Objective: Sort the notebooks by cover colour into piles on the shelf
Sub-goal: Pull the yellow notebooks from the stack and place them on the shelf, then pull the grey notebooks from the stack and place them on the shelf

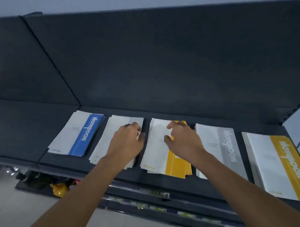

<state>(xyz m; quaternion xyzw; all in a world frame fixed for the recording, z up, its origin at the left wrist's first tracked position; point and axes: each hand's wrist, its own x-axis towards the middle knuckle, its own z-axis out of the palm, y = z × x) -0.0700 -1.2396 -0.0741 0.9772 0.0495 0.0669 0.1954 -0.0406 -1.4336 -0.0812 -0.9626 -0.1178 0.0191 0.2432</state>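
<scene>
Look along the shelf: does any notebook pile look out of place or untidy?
Yes. Two yellow piles exist: one under the right hand, middle yellow pile, another at far right, with a grey pile between. The pile under the left hand is fanned unevenly.

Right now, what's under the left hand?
The left hand rests on the second pile of white-covered notebooks. A grey band shows by the fingertips; the rest of that band is covered.
</scene>
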